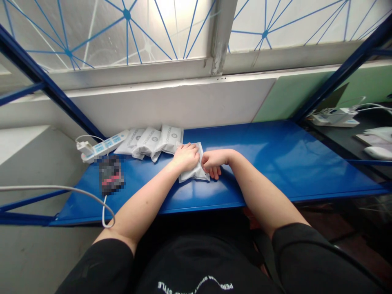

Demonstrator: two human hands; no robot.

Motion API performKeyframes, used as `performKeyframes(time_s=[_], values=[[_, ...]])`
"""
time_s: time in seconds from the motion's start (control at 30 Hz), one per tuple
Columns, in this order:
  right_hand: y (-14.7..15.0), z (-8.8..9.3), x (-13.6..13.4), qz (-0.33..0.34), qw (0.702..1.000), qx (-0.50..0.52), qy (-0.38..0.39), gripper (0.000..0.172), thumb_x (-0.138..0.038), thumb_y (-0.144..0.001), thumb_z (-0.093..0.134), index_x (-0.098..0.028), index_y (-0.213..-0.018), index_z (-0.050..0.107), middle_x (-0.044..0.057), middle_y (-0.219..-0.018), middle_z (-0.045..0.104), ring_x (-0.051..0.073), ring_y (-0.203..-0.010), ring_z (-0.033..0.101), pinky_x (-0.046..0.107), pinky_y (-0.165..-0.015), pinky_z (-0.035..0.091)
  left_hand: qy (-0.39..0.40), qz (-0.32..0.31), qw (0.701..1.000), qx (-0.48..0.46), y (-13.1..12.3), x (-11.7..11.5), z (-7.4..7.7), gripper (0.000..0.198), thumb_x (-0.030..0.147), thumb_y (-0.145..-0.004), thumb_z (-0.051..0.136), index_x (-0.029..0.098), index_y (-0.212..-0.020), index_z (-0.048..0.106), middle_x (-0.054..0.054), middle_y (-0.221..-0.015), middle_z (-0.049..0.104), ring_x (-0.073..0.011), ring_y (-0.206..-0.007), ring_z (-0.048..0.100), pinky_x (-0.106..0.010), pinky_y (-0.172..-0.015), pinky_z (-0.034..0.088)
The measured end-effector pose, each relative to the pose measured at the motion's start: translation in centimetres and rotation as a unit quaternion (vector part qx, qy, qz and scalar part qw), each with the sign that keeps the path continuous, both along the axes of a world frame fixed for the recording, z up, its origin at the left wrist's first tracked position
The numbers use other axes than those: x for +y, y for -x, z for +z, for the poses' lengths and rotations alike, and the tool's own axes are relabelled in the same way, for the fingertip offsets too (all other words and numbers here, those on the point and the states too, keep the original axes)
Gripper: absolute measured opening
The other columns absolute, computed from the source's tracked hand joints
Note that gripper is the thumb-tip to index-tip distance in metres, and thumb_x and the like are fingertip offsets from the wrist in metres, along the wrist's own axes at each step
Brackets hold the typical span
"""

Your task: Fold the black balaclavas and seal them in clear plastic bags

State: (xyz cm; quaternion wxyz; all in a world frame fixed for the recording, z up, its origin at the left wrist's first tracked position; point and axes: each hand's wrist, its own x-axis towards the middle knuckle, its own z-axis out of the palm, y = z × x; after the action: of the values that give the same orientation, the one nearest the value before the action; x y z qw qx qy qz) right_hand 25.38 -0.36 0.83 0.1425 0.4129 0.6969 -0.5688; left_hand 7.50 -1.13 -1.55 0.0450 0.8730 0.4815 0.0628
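A white plastic packet [196, 174] lies on the blue table in front of me. Across its upper left part rests my left hand [187, 157], palm down with the fingers stretched flat. At the packet's right edge is my right hand [213, 161], bent at the wrist. Its thumb and forefinger are curled together against that edge, while the other fingers hang lower beside it. Both hands cover part of the packet, so any print on it is hidden. Behind and to the left, several similar printed white packets [150, 141] lie overlapping in a row.
A white power strip [104, 148] with a plug sits at the table's back left. Near it lies a dark, pixelated object [111, 175] beside a white cable [105, 212]. Blue frame posts [339, 77] rise at both sides. The blue table [269, 151] extends right.
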Motion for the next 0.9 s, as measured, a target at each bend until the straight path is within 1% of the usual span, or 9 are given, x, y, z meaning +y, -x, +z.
performKeyframes(time_s=[0.1,0.17,0.27,0.37,0.47,0.53,0.6,0.77,0.9], values=[[0.0,0.3,-0.2,0.022,0.999,0.019,0.031,0.022,-0.035,-0.073,0.064,-0.014,-0.079,0.063,0.008,-0.071,0.075,0.022,-0.064,0.073,0.027,-0.054,0.054,0.000,-0.001,1.000,-0.016,0.2,0.1,-0.5,0.052,0.034,-0.101,0.026,0.016,-0.139,0.055,-0.010,-0.152,0.049,-0.0296,-0.143,0.041,-0.050,-0.118,0.031],[0.1,0.5,-0.4,0.015,0.999,0.035,-0.008,0.027,-0.042,-0.077,0.064,-0.015,-0.078,0.061,0.007,-0.068,0.073,0.020,-0.059,0.070,0.026,-0.053,0.051,-0.006,-0.003,0.999,-0.042,0.5,0.3,-0.9,0.053,0.034,-0.102,0.025,0.014,-0.143,0.052,-0.011,-0.153,0.048,-0.0280,-0.144,0.040,-0.049,-0.119,0.030],[0.7,0.5,-0.5,-0.040,0.971,0.093,-0.216,0.032,-0.048,-0.081,0.063,-0.016,-0.078,0.061,0.004,-0.068,0.069,0.017,-0.059,0.063,0.026,-0.056,0.047,-0.040,0.003,0.993,-0.107,1.1,0.6,-1.3,0.054,0.028,-0.101,0.023,0.012,-0.150,0.042,-0.012,-0.156,0.044,-0.0209,-0.145,0.039,-0.041,-0.120,0.031],[1.6,-0.2,-0.5,-0.077,0.895,0.160,-0.409,0.039,-0.051,-0.079,0.070,-0.016,-0.094,0.067,0.007,-0.090,0.070,0.020,-0.081,0.064,0.030,-0.074,0.050,-0.112,0.061,0.983,-0.131,1.8,0.8,-1.1,0.055,0.020,-0.097,0.026,0.011,-0.148,0.044,-0.012,-0.153,0.047,-0.0194,-0.146,0.036,-0.040,-0.122,0.027],[2.5,-1.4,-0.6,-0.042,0.864,0.169,-0.473,0.075,-0.059,-0.069,0.079,-0.018,-0.129,0.061,0.016,-0.130,0.061,0.030,-0.121,0.054,0.042,-0.103,0.043,-0.183,0.178,0.962,-0.096,2.7,1.0,-0.5,0.053,0.023,-0.095,0.033,0.013,-0.145,0.049,-0.014,-0.153,0.046,-0.0291,-0.150,0.028,-0.053,-0.124,0.017],[2.9,-2.1,-0.7,0.000,0.872,0.142,-0.469,0.103,-0.063,-0.061,0.083,-0.022,-0.149,0.046,0.017,-0.155,0.039,0.037,-0.144,0.033,0.051,-0.116,0.027,-0.202,0.254,0.943,-0.073,3.5,1.1,-0.4,0.054,0.031,-0.095,0.037,0.014,-0.144,0.050,-0.016,-0.156,0.042,-0.0374,-0.149,0.027,-0.063,-0.120,0.016],[3.1,-2.4,-1.0,0.032,0.887,0.108,-0.448,0.118,-0.063,-0.058,0.085,-0.028,-0.157,0.032,0.014,-0.166,0.019,0.039,-0.152,0.014,0.055,-0.120,0.017,-0.196,0.290,0.935,-0.059,4.4,1.3,-0.5,0.055,0.039,-0.095,0.040,0.017,-0.145,0.051,-0.017,-0.156,0.041,-0.0417,-0.145,0.033,-0.067,-0.116,0.020],[3.3,-2.6,-1.1,0.032,0.886,0.056,-0.459,0.107,-0.052,-0.064,0.084,-0.031,-0.157,0.034,0.012,-0.168,0.011,0.040,-0.154,0.005,0.056,-0.120,0.015,-0.175,0.258,0.948,-0.056,5.7,1.6,-0.9,0.057,0.043,-0.097,0.040,0.019,-0.147,0.049,-0.018,-0.156,0.041,-0.0375,-0.136,0.046,-0.056,-0.113,0.032],[2.6,-2.8,0.2,-0.072,0.864,-0.006,-0.498,0.081,-0.037,-0.077,0.070,-0.024,-0.152,0.043,0.014,-0.165,0.023,0.040,-0.152,0.016,0.061,-0.116,0.024,-0.163,0.246,0.954,-0.053,5.5,1.8,-1.0,0.055,0.042,-0.100,0.033,0.019,-0.147,0.048,-0.019,-0.155,0.042,-0.0353,-0.132,0.051,-0.059,-0.116,0.026]])
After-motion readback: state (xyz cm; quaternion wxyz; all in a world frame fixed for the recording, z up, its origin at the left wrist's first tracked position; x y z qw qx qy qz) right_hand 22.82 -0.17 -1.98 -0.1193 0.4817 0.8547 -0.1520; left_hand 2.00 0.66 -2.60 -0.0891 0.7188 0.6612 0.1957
